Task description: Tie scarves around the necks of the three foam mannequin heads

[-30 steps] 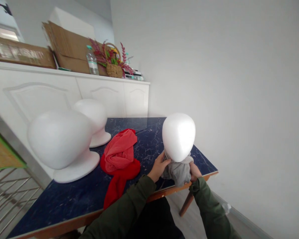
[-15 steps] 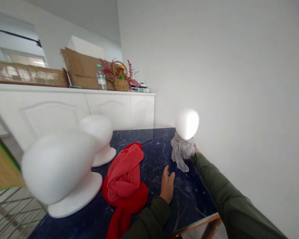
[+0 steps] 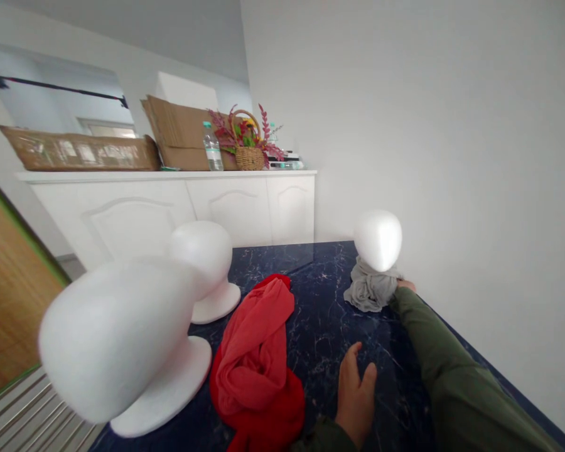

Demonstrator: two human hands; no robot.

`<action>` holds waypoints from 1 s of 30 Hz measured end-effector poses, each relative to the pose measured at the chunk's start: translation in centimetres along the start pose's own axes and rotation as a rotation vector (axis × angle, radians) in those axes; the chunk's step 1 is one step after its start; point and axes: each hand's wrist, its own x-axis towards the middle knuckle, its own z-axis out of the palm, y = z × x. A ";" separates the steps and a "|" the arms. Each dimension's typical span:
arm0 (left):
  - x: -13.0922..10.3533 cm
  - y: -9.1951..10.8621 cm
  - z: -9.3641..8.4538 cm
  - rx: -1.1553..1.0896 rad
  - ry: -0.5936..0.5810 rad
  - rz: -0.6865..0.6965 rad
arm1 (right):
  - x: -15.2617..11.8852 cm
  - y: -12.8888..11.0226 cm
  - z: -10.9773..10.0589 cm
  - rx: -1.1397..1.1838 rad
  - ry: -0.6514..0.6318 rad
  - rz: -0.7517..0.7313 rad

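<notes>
A white foam mannequin head (image 3: 378, 240) stands at the far right of the table, a grey scarf (image 3: 371, 287) bunched around its neck. My right hand (image 3: 407, 285) reaches to the right side of this scarf and touches it; the fingers are hidden behind the cloth. Nearer to me, my left hand (image 3: 356, 392) is over the table with fingers and thumb apart, holding nothing. To its left lies a red scarf (image 3: 257, 358), loosely heaped and folded.
Two more white mannequin heads, a large near one (image 3: 117, 333) and a farther one (image 3: 202, 257), stand on the dark blue marbled table (image 3: 317, 301). Behind is a white cabinet (image 3: 235, 207) bearing cardboard boxes, a bottle (image 3: 212, 149) and a flower basket (image 3: 249, 158). A wall rises on the right.
The view has swung slightly left. My left hand has come nearer to me and to the right. The grey scarf's hanging end no longer shows; the cloth looks more bunched.
</notes>
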 end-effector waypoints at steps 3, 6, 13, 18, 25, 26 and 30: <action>-0.1 0.3 -0.1 0.017 0.002 0.004 | -0.2 0.8 -0.6 0.034 -0.025 0.132; -0.1 0.5 -0.1 0.042 0.013 0.029 | -1.7 1.6 -1.6 0.140 -0.031 0.132; 0.6 0.5 0.2 0.000 0.056 0.096 | -9.8 4.0 -4.3 0.455 -0.008 0.071; -0.2 2.4 -0.3 -0.023 0.110 0.249 | -16.9 4.7 -5.4 0.553 -0.079 0.065; -3.3 8.0 -10.7 0.480 0.294 0.503 | -29.3 3.0 -6.8 0.471 -0.279 -0.177; -3.2 8.3 -12.9 0.624 0.348 0.460 | -31.0 2.5 -7.1 0.425 -0.297 -0.225; -2.3 6.9 -20.1 1.003 0.380 0.011 | -35.9 1.1 -8.1 0.329 -0.264 -0.296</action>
